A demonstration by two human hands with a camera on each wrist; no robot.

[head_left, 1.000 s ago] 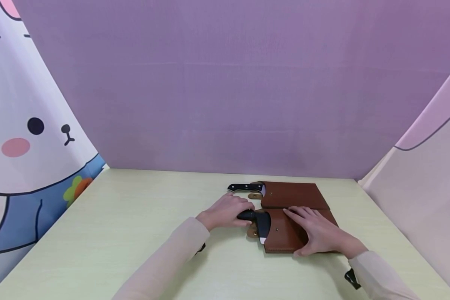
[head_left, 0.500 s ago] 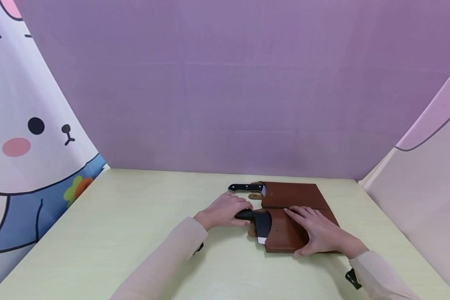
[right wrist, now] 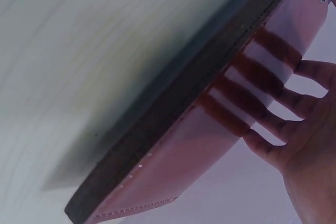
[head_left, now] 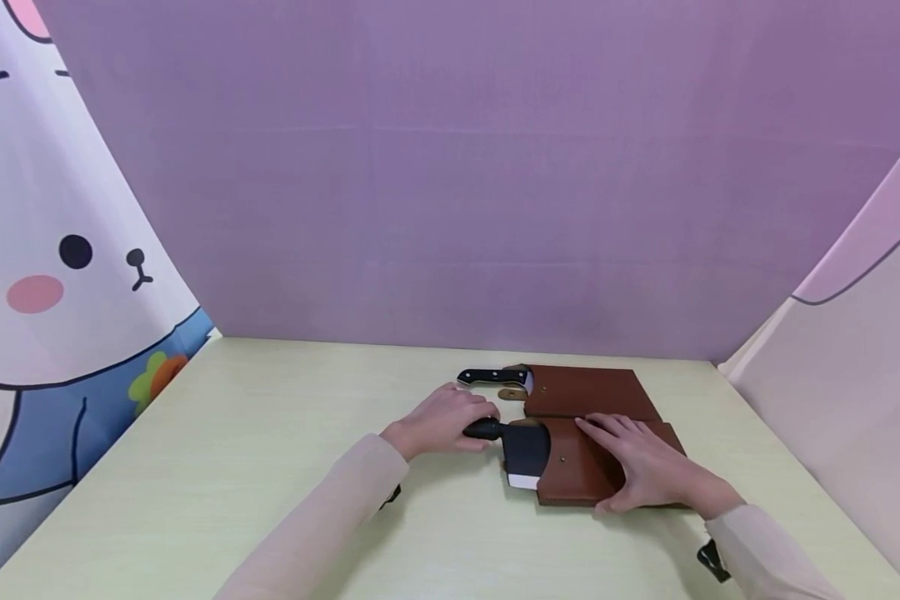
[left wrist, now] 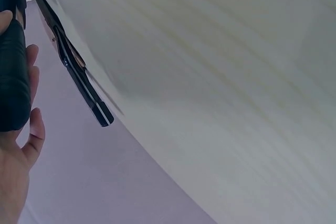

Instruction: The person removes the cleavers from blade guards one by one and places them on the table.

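My left hand point(head_left: 444, 419) grips the black handle point(head_left: 482, 428) of a cleaver point(head_left: 526, 451), a dark broad blade with a bright edge. Part of the blade shows outside the brown leather sheath point(head_left: 570, 487); the rest is hidden inside. On top of that sheath rests my right hand point(head_left: 648, 467), fingers spread toward its far edge and thumb down by the near edge. The right wrist view has the straight fingertips touching the sheath's glossy face point(right wrist: 226, 124). The left wrist view shows the fingers around the thick cleaver handle point(left wrist: 13, 80).
Just behind, a second brown sheath point(head_left: 592, 392) holds a knife whose black riveted handle point(head_left: 492, 377) points left. Its dark handle point(left wrist: 86, 87) also appears in the left wrist view. A purple backdrop stands behind the pale table point(head_left: 307, 400), with a printed cloth at the left.
My left hand has drawn the cleaver leftward, and more of its blade now shows outside the sheath. The right hand and front sheath have shifted slightly right; the rear sheath stays about where it was.
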